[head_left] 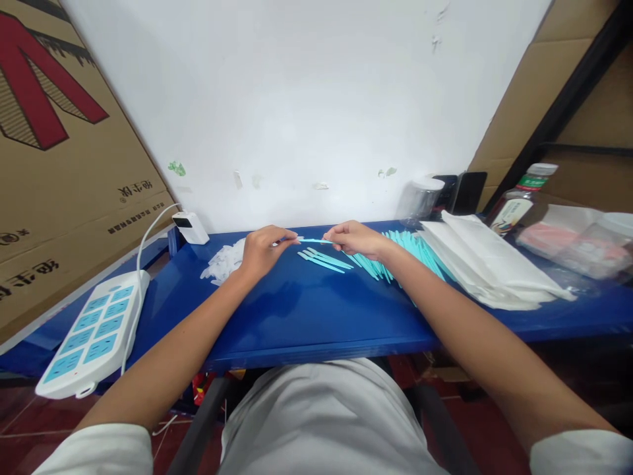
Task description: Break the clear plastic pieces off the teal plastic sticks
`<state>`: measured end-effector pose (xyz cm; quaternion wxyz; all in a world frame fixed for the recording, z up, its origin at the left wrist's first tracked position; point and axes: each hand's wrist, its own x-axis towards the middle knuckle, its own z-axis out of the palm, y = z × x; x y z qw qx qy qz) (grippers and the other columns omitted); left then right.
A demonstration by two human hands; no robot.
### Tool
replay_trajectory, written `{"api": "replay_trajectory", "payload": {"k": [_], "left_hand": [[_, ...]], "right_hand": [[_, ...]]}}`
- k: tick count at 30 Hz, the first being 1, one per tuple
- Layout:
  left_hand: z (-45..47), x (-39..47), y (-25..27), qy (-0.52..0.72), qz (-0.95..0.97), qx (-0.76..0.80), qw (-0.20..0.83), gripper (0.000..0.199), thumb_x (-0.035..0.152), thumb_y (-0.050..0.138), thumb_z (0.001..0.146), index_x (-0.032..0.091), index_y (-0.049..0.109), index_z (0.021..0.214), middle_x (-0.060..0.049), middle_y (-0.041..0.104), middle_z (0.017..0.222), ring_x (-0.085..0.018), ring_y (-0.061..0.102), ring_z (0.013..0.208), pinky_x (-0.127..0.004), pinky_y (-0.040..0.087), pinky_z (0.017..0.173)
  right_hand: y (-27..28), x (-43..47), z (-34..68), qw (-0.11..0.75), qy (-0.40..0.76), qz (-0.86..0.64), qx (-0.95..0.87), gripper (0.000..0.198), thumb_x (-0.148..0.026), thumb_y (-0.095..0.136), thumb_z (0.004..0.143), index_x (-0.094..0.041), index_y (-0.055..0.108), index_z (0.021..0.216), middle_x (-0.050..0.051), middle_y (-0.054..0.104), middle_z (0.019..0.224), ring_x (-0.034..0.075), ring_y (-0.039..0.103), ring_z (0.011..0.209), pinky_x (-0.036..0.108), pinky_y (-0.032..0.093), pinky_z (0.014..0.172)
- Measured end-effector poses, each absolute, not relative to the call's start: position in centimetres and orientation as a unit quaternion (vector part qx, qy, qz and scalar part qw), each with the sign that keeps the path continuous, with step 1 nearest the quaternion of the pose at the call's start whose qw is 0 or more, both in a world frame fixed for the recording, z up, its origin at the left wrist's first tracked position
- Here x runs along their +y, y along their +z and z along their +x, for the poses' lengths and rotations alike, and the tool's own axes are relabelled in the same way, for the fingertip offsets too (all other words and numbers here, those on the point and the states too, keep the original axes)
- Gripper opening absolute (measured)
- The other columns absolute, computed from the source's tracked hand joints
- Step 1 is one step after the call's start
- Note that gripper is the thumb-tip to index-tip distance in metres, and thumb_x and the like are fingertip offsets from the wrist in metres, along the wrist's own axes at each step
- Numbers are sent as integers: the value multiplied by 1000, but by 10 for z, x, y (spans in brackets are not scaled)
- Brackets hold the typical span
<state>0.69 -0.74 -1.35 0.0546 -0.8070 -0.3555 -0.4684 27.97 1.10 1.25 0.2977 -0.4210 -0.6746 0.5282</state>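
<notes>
Above the blue table, my right hand (353, 239) pinches the handle of a slim turquoise eyebrow razor (316, 241). At the razor's other end, my left hand (267, 247) has thumb and fingertips closed on a small whitish blade cap, mostly hidden by the fingers. Several razors with pale capped ends (324, 259) lie side by side just below the hands. A heap of translucent white caps (222, 262) is beside and partly behind my left hand. Under and behind my right wrist spreads a large pile of turquoise razors (418, 251).
On the blue table (297, 323), white paper sheets or bags (494, 264) are stacked at the right. Behind them stand a clear jar (422, 201), dark phones (467, 192) and a bottle (519, 198). A white power strip (96, 333) lies left, near a cardboard box (64, 165).
</notes>
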Motion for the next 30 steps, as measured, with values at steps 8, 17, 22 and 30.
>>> {"api": "replay_trajectory", "payload": {"k": [8,17,22,30], "left_hand": [[4,-4,-16,-457,-805,-372,66,23,45,70,96,25,80,94,-5,81,96,-22,74,87,-36,57,80],[4,-4,-16,-467,-803,-360,85,22,45,70,96,25,80,93,-3,81,94,-20,72,84,-33,56,78],[3,-4,-16,-460,-800,-377,76,23,46,70,96,25,79,93,-4,81,96,-20,73,86,-34,56,79],[12,-10,-18,-441,-819,-356,88,21,41,68,98,24,80,94,-4,82,97,-21,75,88,-34,58,82]], "right_hand": [[16,9,279,311,509,-440,-672,18,-33,73,91,-15,72,87,-1,53,64,8,31,51,24,20,44],[12,13,280,322,498,-434,-678,18,-32,75,88,-15,74,86,0,53,63,8,33,52,24,20,42],[12,13,280,321,492,-443,-677,16,-29,71,91,-14,74,89,0,54,65,8,34,53,24,20,43],[7,7,272,316,489,-423,-694,19,-34,72,90,-15,73,91,0,56,65,7,32,50,24,22,44]]}}
